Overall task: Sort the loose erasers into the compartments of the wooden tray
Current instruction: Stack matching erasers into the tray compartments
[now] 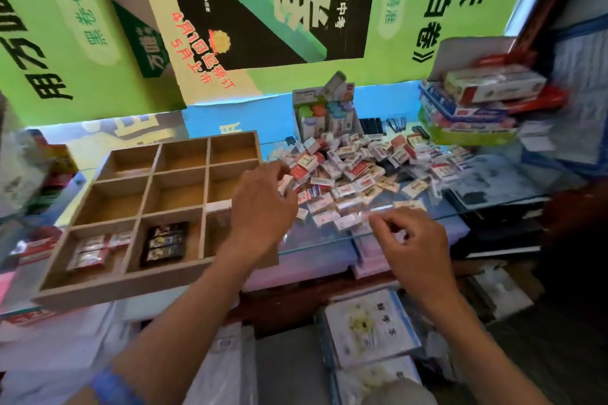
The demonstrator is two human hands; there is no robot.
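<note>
The wooden tray (pixel 98 289) sits at nine o'clock on the glass surface (pixel 513 184), red-and-white erasers (pixel 95 248) in its near-left compartment, black erasers (pixel 164 243) in the near-middle one. The loose eraser pile (pixel 355 168) spreads at one o'clock. The left hand (pixel 263 207), fingers curled, grips an eraser at the pile's left edge and covers the tray's right compartments. The right hand (pixel 408 240) pinches a small eraser at the pile's near edge. A display box (pixel 324 115) and stacked boxes (pixel 477 108) stand beyond.
</note>
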